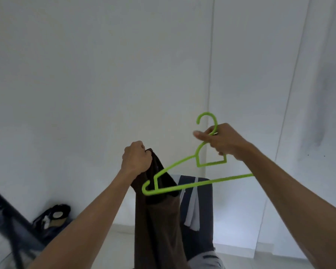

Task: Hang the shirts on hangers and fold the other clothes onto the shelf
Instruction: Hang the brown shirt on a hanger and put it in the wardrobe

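My left hand [136, 159] is raised at centre, fist closed on the top of a dark brown shirt [159, 226] that hangs straight down from it. My right hand [224, 141] holds a lime green plastic hanger [198, 184] by its neck, just under the hook. The hanger is tilted, and its left end sits against the upper part of the shirt, below my left hand. Whether that end is inside the shirt I cannot tell.
Behind the shirt hangs a dark navy garment with pale grey stripes [194, 206]. A white wall fills the background, with pale curtains [318, 94] at the right. A dark bag [52, 218] lies on the floor at lower left, beside a dark slanted frame [10, 218].
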The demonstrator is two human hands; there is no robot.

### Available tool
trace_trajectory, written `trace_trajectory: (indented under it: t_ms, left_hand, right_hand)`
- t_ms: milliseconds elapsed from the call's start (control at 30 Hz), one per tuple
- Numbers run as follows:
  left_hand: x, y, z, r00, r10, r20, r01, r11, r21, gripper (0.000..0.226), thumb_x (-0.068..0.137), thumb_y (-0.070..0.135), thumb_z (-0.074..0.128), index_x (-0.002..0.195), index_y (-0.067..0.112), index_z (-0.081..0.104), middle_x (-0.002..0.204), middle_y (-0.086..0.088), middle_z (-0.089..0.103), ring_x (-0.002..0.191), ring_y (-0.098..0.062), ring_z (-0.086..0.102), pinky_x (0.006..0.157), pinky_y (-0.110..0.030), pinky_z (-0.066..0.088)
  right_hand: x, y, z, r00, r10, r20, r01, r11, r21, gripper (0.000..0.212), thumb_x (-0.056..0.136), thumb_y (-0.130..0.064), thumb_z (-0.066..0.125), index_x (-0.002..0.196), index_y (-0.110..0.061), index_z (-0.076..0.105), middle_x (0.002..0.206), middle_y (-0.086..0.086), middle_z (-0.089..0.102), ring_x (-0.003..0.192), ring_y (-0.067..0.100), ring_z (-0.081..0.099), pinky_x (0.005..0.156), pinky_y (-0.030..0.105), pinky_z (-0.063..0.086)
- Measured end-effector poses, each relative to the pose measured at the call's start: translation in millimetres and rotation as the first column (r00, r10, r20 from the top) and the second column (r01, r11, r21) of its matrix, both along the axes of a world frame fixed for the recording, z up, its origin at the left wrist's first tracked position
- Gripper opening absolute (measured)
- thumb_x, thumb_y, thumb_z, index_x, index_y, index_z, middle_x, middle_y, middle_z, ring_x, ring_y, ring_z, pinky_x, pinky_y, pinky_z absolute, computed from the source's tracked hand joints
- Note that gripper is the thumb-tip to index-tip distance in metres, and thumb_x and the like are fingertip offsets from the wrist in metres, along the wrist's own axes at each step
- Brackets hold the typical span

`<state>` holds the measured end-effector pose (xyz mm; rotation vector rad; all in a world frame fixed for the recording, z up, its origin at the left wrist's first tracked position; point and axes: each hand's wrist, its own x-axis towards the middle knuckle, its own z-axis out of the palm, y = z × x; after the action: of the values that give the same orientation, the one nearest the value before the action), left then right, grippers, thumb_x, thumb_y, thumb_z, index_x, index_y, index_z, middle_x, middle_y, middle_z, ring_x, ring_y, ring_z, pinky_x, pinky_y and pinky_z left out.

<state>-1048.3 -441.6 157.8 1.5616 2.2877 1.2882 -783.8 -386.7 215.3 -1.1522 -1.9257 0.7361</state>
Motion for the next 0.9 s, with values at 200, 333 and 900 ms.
trace_trajectory:
  t_ms: [200, 333, 900]
  left_hand:
    - [-32.5, -11.1, -10.7, 0.996, 0.084, -0.037, -0.087, 0.993, -0.076, 0.016, 0.087, 0.009, 0.056, 0.094, 0.008, 0.07, 0.087, -0.008, 0.065, 0.08, -0.027, 0.062, 0.067, -0.029, 0.047]
    - [-31.4, -9.9, -7.5, 0.993, 0.112, -0.032, -0.114, 0.991, -0.07, 0.017, 0.085, 0.008, 0.055, 0.092, 0.011, 0.071, 0.086, -0.008, 0.067, 0.076, -0.026, 0.062, 0.062, -0.029, 0.046]
    - [-17.6, -37.6, 53.4, 0.968, -0.245, 0.049, 0.245, 0.969, 0.016, 0.02, 0.089, 0.015, 0.057, 0.085, 0.013, 0.077, 0.076, -0.006, 0.071, 0.07, -0.014, 0.068, 0.069, -0.035, 0.058]
  right_hand:
    - [-9.2, -3.5, 9.7, 0.992, -0.027, -0.123, 0.02, 0.998, -0.054, 0.057, 0.082, -0.054, 0.074, 0.087, 0.002, 0.065, 0.064, 0.003, 0.041, 0.061, 0.017, 0.047, 0.054, 0.027, 0.053]
    - [-45.0, -14.4, -0.6, 0.999, 0.017, -0.032, -0.018, 1.0, -0.023, 0.05, 0.086, -0.051, 0.072, 0.065, -0.011, 0.051, 0.053, -0.001, 0.04, 0.049, 0.012, 0.047, 0.051, 0.025, 0.053]
    - [-143.3, -30.5, -16.9, 0.941, 0.174, -0.292, -0.217, 0.969, -0.12, 0.041, 0.102, -0.037, 0.054, 0.094, 0.002, 0.064, 0.072, 0.006, 0.058, 0.062, 0.014, 0.056, 0.053, 0.024, 0.052]
